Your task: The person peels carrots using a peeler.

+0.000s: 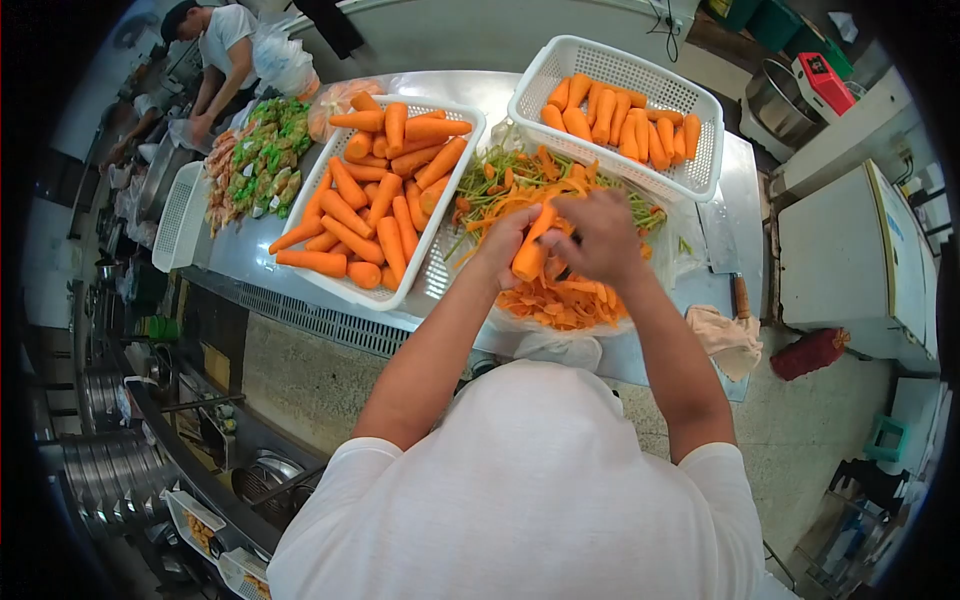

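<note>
My left hand [507, 246] holds an orange carrot [531, 256] from its left side, over a pile of peelings. On the carrot's right is my right hand [598, 235], its fingers curled; a small dark thing shows under them, too hidden to name. Beneath both hands lie orange carrot peelings [568, 306] and green stem trimmings [492, 178] on clear plastic. To the left stands a white basket [427, 262] heaped with carrots. Another white basket [620, 61] at the back right holds more carrots.
A cleaver [739, 290] and a beige cloth [724, 338] lie at the table's right. Green and orange bundles [264, 160] lie at the left, beside an empty white basket [178, 217]. A person [228, 45] works at the upper left.
</note>
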Demonstrator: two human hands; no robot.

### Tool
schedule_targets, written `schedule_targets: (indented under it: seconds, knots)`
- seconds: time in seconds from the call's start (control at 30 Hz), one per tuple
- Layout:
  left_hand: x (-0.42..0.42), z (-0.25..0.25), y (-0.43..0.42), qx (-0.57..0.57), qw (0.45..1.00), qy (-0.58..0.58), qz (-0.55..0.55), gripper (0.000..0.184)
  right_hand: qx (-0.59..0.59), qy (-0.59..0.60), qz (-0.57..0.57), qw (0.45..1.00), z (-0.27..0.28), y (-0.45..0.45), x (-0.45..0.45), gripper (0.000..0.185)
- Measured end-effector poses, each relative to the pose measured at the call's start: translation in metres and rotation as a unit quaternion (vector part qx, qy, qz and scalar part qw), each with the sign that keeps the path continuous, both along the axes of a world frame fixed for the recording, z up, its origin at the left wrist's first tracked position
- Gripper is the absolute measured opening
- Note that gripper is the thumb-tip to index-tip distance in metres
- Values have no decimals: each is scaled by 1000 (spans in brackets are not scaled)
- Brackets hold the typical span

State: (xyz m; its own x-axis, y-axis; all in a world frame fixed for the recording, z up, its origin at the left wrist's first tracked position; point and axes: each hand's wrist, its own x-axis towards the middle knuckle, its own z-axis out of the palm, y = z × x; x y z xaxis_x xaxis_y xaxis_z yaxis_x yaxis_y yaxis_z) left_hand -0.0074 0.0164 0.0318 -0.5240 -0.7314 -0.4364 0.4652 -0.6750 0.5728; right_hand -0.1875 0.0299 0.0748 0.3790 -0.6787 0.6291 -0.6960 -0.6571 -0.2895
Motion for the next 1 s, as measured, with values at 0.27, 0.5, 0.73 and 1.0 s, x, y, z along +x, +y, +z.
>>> schedule_targets:
  seconds: [0.27,0.5,0.73,1.0]
  knots:
    - [8,-8,-6,-39,996,-26,-80,38,-10,-20,-35,999,-33,-45,-37,39]
    - [6,-10,-8,-49,998,5,-36,36,21,-35,-81,996,-11,-22,-23,38]
    - [5,-18,-13,-32,998,-29,-54,32,29,-6,36,999,-21,-15,-6,34]
    - [13,-8,-2,-29,995,41,-86,34,58,-27,-137,988,-36,-48,-54,38]
